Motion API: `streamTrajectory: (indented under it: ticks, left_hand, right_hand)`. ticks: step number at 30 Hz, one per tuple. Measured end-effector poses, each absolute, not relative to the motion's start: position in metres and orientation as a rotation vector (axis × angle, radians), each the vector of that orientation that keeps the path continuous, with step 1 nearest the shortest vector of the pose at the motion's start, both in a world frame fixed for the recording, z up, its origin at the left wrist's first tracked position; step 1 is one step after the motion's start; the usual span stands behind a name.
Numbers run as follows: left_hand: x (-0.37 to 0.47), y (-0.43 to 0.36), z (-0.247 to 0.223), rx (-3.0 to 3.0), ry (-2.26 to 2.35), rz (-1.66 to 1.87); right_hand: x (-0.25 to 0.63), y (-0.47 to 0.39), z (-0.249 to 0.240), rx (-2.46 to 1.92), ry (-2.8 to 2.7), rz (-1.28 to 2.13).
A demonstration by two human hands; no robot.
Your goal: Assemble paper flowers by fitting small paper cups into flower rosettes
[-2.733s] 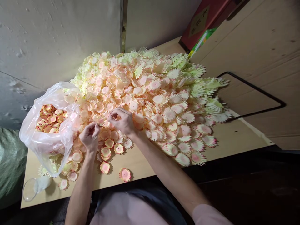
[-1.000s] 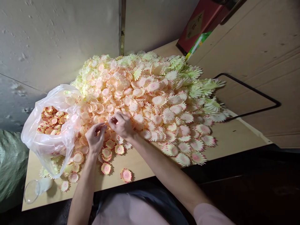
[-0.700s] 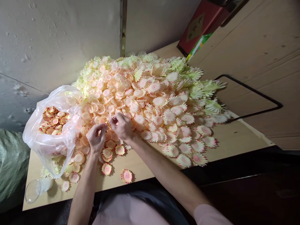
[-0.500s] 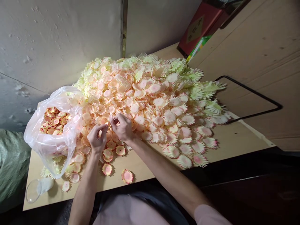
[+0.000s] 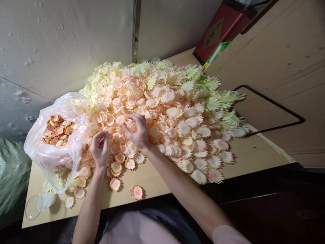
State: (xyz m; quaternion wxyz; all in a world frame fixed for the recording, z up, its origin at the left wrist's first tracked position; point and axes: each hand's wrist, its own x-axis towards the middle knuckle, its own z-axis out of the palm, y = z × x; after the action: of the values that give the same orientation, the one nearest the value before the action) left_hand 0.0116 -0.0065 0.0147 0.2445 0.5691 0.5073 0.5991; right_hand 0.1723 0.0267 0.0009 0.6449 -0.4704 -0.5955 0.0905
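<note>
A large heap of pale pink, cream and green flower-shaped pieces (image 5: 172, 112) covers the middle of the table. My left hand (image 5: 100, 148) is over the heap's near left part, its fingers pinched together; whatever they hold is too small to name. To its right, my right hand (image 5: 138, 132) reaches over the heap with thumb and fingers apart and nothing visible between them. The two hands do not touch. Left of them, an open white plastic bag (image 5: 54, 157) holds smaller red-edged flower pieces (image 5: 59, 130).
A clear cup (image 5: 40, 205) lies on its side at the front left corner of the wooden table (image 5: 157, 184). Behind are a red box (image 5: 215, 34) and a bent black metal rod (image 5: 276, 100). A green sack (image 5: 12, 183) stands at the far left.
My hands have moved apart, the left one slightly left and the right one slightly right. The fingers of my right hand have opened.
</note>
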Motion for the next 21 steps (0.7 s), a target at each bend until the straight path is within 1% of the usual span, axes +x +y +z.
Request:
streamTrajectory:
  ticks: [4, 7, 10, 17, 21]
  left_hand:
    - [0.012, -0.004, 0.016, 1.481, 1.383, 1.660]
    - [0.012, -0.005, 0.018, 1.438, 1.362, 1.672]
    - [0.013, -0.007, 0.021, 1.431, 1.299, 1.629]
    - [0.010, -0.006, 0.018, 1.380, 1.162, 1.532]
    - [0.008, -0.003, 0.017, 1.389, 1.168, 1.490]
  right_hand:
    - [0.171, 0.022, 0.008, -1.016, -1.531, 0.136]
    - [0.166, 0.017, 0.011, -0.856, -1.762, 0.199]
    - [0.164, 0.016, 0.009, -0.806, -1.869, 0.257]
    - [0.165, 0.020, 0.006, -0.832, -1.804, 0.374]
    - [0.164, 0.018, 0.013, -0.755, -1.722, 0.581]
